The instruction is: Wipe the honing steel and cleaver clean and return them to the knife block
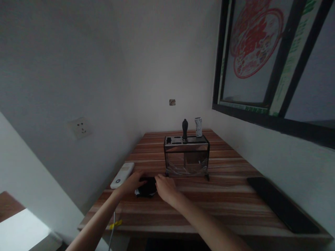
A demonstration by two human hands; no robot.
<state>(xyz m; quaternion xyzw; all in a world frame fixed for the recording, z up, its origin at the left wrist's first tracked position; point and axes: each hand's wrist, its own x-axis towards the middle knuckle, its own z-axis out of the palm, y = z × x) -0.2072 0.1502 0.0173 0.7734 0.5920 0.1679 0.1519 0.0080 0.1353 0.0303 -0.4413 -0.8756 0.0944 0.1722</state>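
Observation:
A small dark bundle, like folded black cloth with a pale patch at its lower left [147,187], lies on the wood-grain table [222,195]. From its left edge my left hand [134,182] grips it, fingers bent over the upper side. My right hand [165,186] holds its right edge with curled fingertips. Its exact kind is too dark to make out. Just beyond my right hand stands a clear-sided knife block with a dark frame [187,163]; one black handle [185,128] sticks up from its slotted top.
A white power-bank-like device [123,175] lies left of my left hand. On the right rests a long black flat panel [282,205]. A crumpled black-and-white packet [198,127] stands on the block. A white cable [113,226] and yellow strip [116,224] are at the front left edge.

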